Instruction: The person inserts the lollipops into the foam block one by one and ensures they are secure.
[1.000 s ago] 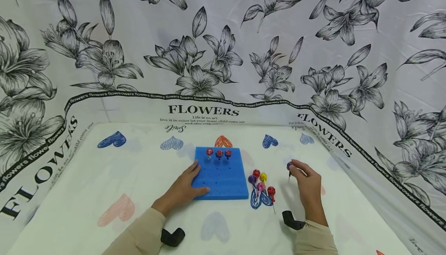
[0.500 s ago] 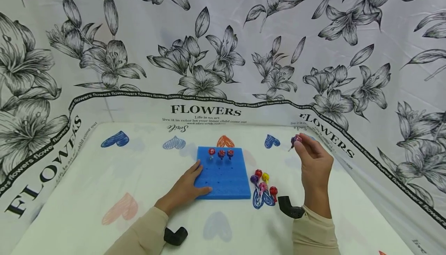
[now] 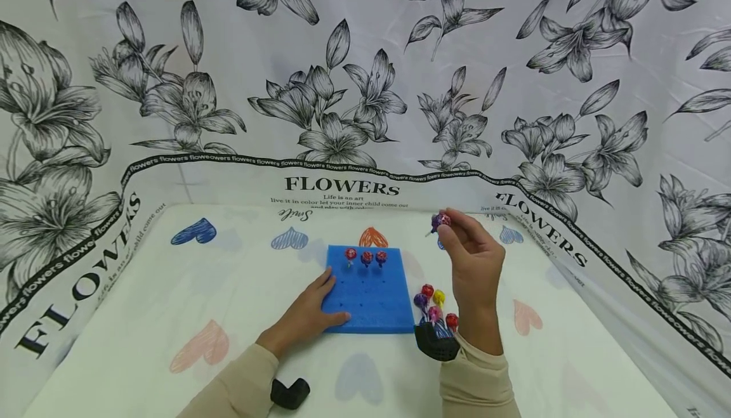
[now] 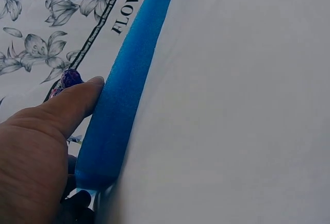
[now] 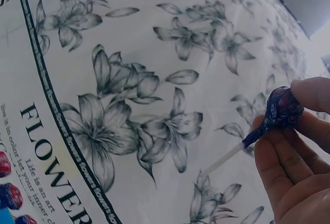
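Observation:
In the head view, a blue foam block [image 3: 371, 297] lies flat on the table, with three red-wrapped lollipops [image 3: 367, 257] upright along its far edge and small holes nearer. My left hand [image 3: 305, 316] rests on its left side, fingers extended along the edge and thumb on the near part; the left wrist view shows the thumb [image 4: 77, 105] against the block's blue side. My right hand [image 3: 476, 259] holds a purple-wrapped lollipop [image 3: 440, 221] above the table, right of the block. In the right wrist view, thumb and fingers pinch its wrapped head [image 5: 283, 109], its white stick pointing down-left.
Several loose lollipops [image 3: 434, 312], red, purple, yellow and pink, lie right of the block, partly behind the black wrist camera [image 3: 435, 342]. Another black wrist camera [image 3: 290, 394] sits by the left sleeve. A flower-printed curtain [image 3: 342, 88] stands behind the table.
My right hand has lifted the purple lollipop from the table's right side, turned it, and carried it left toward the block. My left hand stays on the foam block.

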Tool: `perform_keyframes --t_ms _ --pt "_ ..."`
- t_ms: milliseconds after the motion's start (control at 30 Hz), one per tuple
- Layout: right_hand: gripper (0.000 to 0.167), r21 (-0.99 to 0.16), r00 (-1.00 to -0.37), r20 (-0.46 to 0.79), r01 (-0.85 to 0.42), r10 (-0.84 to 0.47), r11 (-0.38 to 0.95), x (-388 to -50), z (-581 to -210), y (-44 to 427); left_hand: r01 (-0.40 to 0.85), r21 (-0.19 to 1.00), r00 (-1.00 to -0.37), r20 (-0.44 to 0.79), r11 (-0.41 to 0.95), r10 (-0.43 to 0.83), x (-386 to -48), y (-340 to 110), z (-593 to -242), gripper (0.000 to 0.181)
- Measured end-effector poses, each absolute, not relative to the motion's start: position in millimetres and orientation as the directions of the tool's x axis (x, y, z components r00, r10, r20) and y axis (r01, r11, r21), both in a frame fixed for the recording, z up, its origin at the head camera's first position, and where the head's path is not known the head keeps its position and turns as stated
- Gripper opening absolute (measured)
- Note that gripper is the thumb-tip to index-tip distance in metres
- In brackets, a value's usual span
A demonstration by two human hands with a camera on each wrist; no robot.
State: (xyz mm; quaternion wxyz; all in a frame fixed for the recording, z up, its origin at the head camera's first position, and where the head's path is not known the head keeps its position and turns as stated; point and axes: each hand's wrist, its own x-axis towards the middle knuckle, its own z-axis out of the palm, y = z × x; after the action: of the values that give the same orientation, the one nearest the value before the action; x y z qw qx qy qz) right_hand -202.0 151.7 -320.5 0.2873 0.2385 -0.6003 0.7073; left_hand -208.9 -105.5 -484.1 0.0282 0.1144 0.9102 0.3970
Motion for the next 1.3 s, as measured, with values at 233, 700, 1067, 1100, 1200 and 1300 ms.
perform_keyframes --t_ms 233,700,1067,1100,1200,1300 --pt "0.029 -0.764 -0.765 0.642 -0.644 0.04 -0.051 -204 -336 122 0.173 0.718 -0.976 0.034 0.675 0.214 -207 -104 -486 0.092" --pt "0.027 -0.853 -0.85 0.521 -0.515 -0.079 -0.084 -220 -373 85 0.199 0.703 -0.972 0.055 0.683 0.227 -210 -105 -487 0.094" --pt "0.025 -0.899 -0.889 0.422 -0.436 -0.179 0.046 -226 -404 66 0.258 0.692 -0.96 0.105 0.675 0.259 -210 -108 -490 0.093" --pt "0.025 -0.901 -0.891 0.415 -0.431 -0.185 0.055 -227 -408 65 0.261 0.692 -0.959 0.108 0.674 0.261 -210 -108 -490 0.092" --pt "0.026 -0.911 -0.899 0.388 -0.408 -0.205 0.066 -231 -415 63 0.266 0.694 -0.958 0.114 0.669 0.263 -210 -108 -491 0.092" --pt "0.028 -0.919 -0.908 0.365 -0.387 -0.206 0.076 -233 -421 62 0.262 0.7 -0.959 0.11 0.664 0.263 -211 -108 -491 0.092"
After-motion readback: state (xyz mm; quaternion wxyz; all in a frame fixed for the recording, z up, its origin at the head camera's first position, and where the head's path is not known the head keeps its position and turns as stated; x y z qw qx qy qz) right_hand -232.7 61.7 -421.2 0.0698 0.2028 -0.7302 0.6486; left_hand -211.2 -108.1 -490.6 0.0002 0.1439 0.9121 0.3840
